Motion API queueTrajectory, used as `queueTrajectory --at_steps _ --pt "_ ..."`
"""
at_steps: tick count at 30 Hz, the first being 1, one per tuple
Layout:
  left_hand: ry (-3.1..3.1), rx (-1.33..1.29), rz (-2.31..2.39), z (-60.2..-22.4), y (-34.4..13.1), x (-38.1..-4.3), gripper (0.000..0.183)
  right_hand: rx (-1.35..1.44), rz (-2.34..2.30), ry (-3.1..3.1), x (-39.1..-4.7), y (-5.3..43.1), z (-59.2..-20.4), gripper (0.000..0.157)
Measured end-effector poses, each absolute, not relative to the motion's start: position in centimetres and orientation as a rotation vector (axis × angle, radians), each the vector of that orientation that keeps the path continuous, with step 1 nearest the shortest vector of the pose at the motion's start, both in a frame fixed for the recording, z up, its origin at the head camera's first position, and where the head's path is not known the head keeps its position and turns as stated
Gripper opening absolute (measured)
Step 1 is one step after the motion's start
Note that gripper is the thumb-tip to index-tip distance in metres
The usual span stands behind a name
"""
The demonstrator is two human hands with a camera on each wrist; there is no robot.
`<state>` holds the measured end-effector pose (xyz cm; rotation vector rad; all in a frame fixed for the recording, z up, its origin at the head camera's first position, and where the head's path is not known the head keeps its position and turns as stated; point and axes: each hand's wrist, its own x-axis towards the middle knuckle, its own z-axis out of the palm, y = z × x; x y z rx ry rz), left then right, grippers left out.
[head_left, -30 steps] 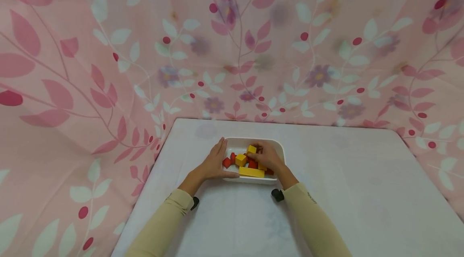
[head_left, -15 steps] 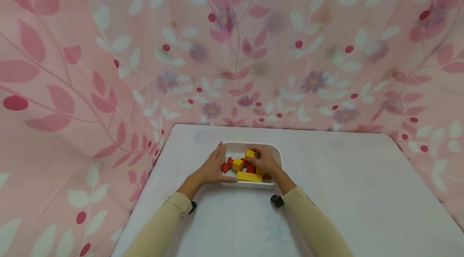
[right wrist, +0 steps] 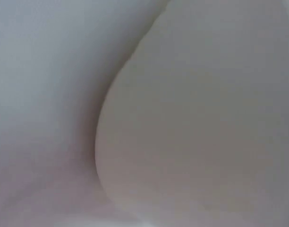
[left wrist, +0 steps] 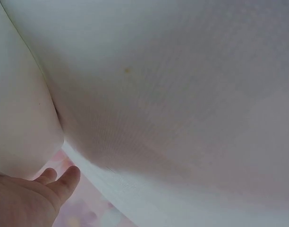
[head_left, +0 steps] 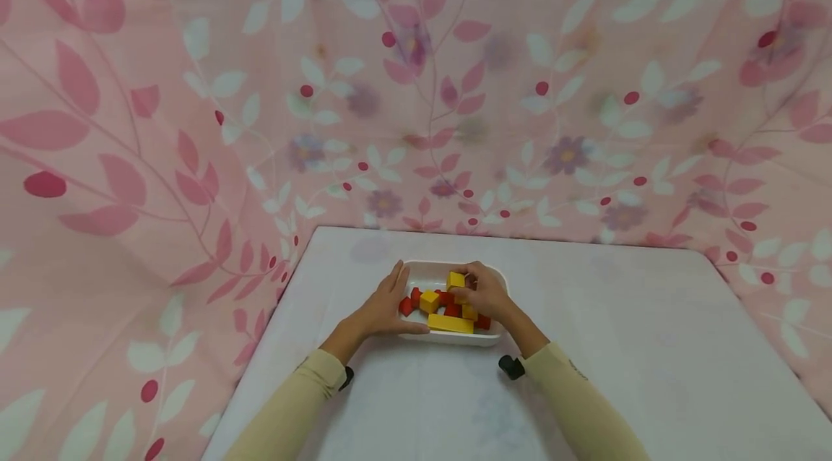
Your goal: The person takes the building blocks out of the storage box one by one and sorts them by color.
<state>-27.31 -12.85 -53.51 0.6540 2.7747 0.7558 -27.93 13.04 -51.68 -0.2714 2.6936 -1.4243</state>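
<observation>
Pinching yellow block (head_left: 456,279), lower centre of frame, with right hand (head_left: 489,293); left hand (head_left: 382,309) spread against tray (head_left: 461,339); block probably light, stiff; hold opposite faces

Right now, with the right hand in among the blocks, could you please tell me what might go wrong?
The right hand appears to pinch a yellow block with its fingers, so it could slip. Other blocks lie jumbled close by, so the hand might knock the nearby yellow cube. The left hand is at the left end of the white tray; a push could perhaps shift it.
</observation>
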Motion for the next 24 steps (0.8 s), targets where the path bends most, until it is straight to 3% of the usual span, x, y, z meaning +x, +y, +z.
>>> queueTrajectory --at_steps 24 --pt "2.762 0.642 0.767 -53.9 -12.6 -27.6 0.133 -0.412 -1.271 2.871 -27.6 18.8 -49.3 0.033"
